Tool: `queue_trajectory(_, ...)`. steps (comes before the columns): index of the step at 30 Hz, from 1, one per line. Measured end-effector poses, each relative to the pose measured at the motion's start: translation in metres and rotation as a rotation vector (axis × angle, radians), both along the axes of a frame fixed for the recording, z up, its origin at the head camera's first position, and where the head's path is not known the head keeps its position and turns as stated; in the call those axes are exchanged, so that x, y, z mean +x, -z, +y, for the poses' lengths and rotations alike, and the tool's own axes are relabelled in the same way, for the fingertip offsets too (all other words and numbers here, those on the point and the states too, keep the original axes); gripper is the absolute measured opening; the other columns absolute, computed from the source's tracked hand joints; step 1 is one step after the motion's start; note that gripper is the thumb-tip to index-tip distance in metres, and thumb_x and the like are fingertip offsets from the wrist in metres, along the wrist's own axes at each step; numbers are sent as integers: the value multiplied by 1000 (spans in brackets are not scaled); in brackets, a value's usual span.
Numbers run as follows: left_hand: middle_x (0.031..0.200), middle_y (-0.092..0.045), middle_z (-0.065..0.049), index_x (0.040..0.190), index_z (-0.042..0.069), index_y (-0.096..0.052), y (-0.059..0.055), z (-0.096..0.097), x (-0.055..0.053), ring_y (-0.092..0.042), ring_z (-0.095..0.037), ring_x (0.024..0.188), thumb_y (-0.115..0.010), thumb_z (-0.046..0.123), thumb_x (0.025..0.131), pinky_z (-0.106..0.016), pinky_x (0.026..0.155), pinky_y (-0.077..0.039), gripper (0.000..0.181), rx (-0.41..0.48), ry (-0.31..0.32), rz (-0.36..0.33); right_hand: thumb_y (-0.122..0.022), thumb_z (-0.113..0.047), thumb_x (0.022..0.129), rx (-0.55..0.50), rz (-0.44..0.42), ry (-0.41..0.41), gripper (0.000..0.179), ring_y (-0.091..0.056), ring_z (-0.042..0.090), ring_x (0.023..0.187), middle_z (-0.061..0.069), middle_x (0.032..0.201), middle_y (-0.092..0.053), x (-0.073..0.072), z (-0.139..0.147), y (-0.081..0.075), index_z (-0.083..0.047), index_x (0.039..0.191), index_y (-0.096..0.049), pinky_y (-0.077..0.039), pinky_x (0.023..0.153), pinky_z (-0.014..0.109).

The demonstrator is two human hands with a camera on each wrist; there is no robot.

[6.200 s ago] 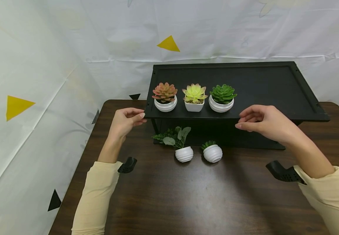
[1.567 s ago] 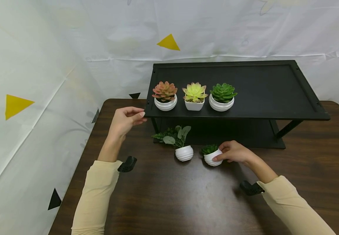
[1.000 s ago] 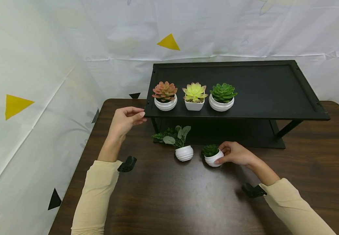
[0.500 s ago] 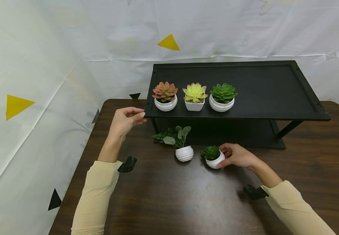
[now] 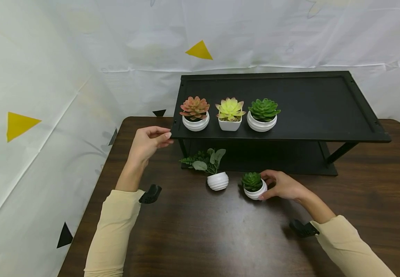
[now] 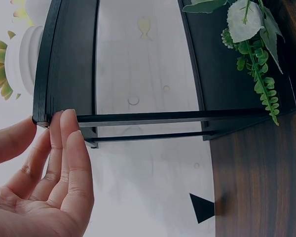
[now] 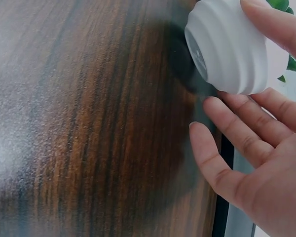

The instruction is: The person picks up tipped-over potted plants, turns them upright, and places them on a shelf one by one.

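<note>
Nearest, at the dark table (image 5: 193, 231), the right hand (image 5: 283, 186) held the small green plant (image 5: 254, 186) between thumb and fingertips, the last two fingers loose. Its white pot (image 7: 229, 47) was tilted, part of the base showing; whether an edge touched the wood could not quite be told. It looked light and stiff, perhaps a little slippery and liable to chip; the ribbed sides seemed a surer hold than the leaves, which probably would bend or pull out.

Just to its left, the leafy plant (image 5: 218, 181) leaned toward the black shelf (image 5: 317, 104); its pot, too, seemed best taken by the sides. Farther off, the left hand (image 5: 148, 144) pinched the shelf's near left corner, a rigid edge. On top, a reddish plant (image 5: 195, 114), a yellow plant (image 5: 230, 114) and a bright green plant (image 5: 263, 114) stood upright in a row.
</note>
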State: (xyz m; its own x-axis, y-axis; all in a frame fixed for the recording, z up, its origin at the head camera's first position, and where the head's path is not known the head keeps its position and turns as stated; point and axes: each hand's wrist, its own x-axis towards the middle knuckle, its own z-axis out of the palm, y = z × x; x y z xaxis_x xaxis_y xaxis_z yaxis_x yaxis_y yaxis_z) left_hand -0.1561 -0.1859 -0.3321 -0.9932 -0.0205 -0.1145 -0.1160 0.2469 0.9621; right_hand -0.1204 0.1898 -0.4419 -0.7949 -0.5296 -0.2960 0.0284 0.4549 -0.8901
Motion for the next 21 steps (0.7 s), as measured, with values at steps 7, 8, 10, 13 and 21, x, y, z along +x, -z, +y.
queue_trajectory(7,94,-62,-17,108,-10,-61,0,0,0,-65,-7,67,-61,6,88,-37,79,-53,25,-1,-5,1,-80,-11,69,2,56,-13,65,-52,30,96,16,107,-55,3,3,5,8,121,-46,-48,72,34)
queue_trajectory(8,94,-62,-17,108,-10,-61,0,0,0,-65,-7,67,-61,6,88,-37,79,-53,25,1,-4,1,-81,-12,68,8,68,-15,66,-52,29,96,16,107,-55,3,3,6,8,121,-46,-48,73,34)
queue_trajectory(10,94,-62,-16,108,-10,-61,0,0,0,-65,-8,67,-61,6,88,-37,79,-53,25,6,-5,1,-81,-12,68,17,84,-18,66,-52,28,96,14,105,-55,4,4,7,7,120,-45,-47,73,36)
queue_trajectory(13,92,-63,-15,108,-10,-61,1,0,0,-65,-8,67,-61,5,88,-37,79,-53,25,10,-6,4,-81,-11,68,24,102,-24,66,-52,26,94,14,103,-56,5,5,9,7,120,-44,-48,73,34)
queue_trajectory(21,92,-63,-15,108,-10,-61,0,0,0,-65,-8,67,-61,6,88,-39,80,-52,25,9,-4,4,-77,-4,71,-63,48,-49,69,-58,27,83,22,105,-50,8,7,9,10,126,-37,-53,64,29)
